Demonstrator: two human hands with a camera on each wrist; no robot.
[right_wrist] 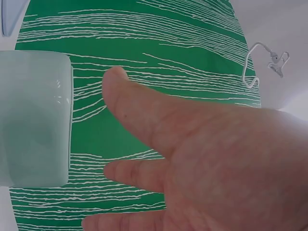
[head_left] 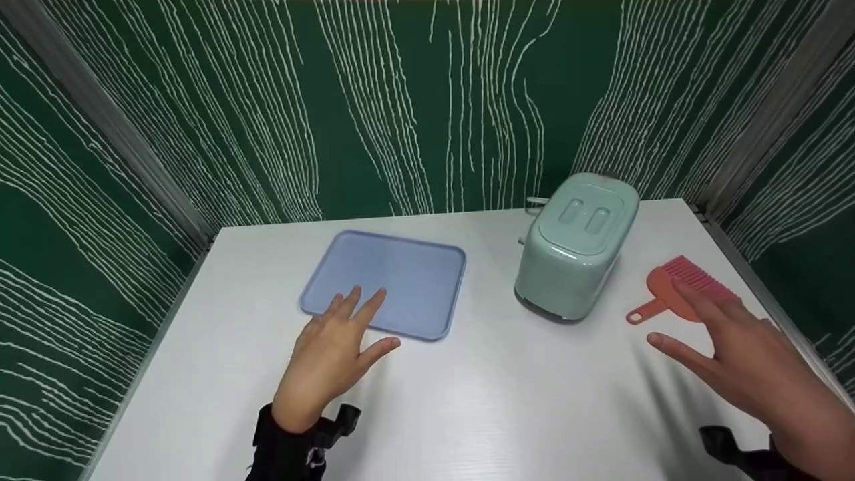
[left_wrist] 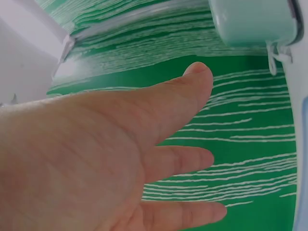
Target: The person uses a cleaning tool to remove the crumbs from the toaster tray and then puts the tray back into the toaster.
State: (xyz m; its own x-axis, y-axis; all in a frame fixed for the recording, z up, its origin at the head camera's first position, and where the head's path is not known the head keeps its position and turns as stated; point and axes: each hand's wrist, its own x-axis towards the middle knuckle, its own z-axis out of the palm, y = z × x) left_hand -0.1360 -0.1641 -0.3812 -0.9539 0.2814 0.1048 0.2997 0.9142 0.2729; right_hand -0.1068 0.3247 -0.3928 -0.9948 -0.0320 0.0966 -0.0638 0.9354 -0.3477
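My left hand (head_left: 334, 357), fingers spread, hovers over the front left corner of a blue rectangular tray (head_left: 407, 280) and holds nothing. On the right, my right hand (head_left: 748, 354) is likewise spread and overlaps part of a small orange dustpan with a pink comb-like brush edge (head_left: 674, 290) in the head view. A mint-green toaster (head_left: 578, 247) stands between the two, its top covered by a lid with two oval recesses. In the right wrist view the toaster (right_wrist: 33, 120) appears left of the thumb; the left wrist view has it (left_wrist: 255, 21) at the upper right.
The white table (head_left: 467, 414) ends at a green wall (head_left: 427, 120) with wavy white lines. Similar panels rise at both sides. A pale cord (head_left: 534, 204) sits behind the toaster's left side. Dark straps (head_left: 294, 441) ring the wrists.
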